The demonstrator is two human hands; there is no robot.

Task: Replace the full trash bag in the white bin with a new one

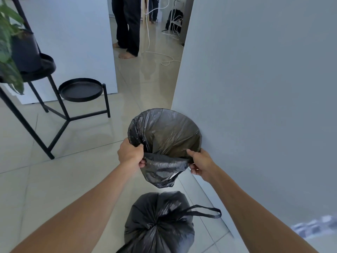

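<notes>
In the middle of the frame a new black trash bag [164,136] is spread open over the bin against the grey wall [264,88] on the right; the bin itself is almost wholly covered, so its white body cannot be made out. The left hand [130,154] is clenched on the bag's near-left edge, thumb over the plastic and fingers curled beneath. The right hand [199,164] has its grip closed on the near-right edge, pinching the film between thumb and fingers. Between the two hands the near rim of the bag is stretched taut and folded outward, with a loose flap hanging down toward the bottom of the frame. The far rim is already rolled over the top, and the inside of the bag shows as a smooth brownish hollow. At the bottom centre the full trash bag [158,225] sits on the tiled floor [54,179], gathered shut at the top, its drawstring loop sticking out to the right. In the upper left stands a black metal plant stand [80,90] with a potted plant [12,42]. At the top centre a person's legs [127,28] and white cables [164,57] are visible.
</notes>
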